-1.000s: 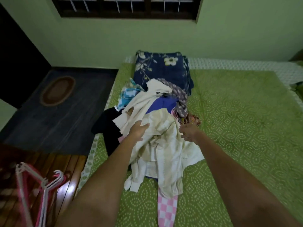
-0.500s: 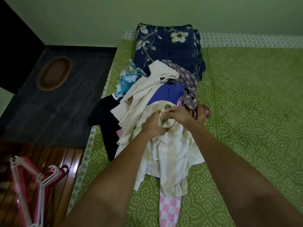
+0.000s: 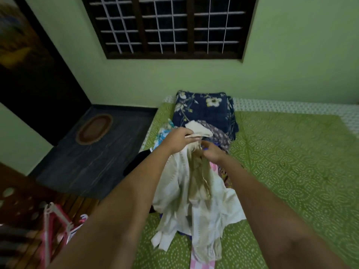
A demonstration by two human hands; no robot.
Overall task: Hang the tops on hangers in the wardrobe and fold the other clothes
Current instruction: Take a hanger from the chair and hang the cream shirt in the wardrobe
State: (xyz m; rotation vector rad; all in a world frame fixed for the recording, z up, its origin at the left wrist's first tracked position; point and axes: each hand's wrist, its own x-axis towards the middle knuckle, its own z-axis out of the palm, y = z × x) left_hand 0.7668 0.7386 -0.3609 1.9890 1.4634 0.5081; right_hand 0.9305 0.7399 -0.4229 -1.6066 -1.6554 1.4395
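Both hands hold a cream top (image 3: 196,193) lifted above the pile of clothes (image 3: 219,136) on the green bed (image 3: 291,162). The left hand (image 3: 179,139) has a closed grip on its upper edge, and the right hand (image 3: 211,153) pinches the fabric just below. Pink and white hangers (image 3: 56,222) lie on the floor at lower left.

A cream top (image 3: 194,191) hangs lifted and crumpled above the clothes pile (image 3: 219,136) on the bed
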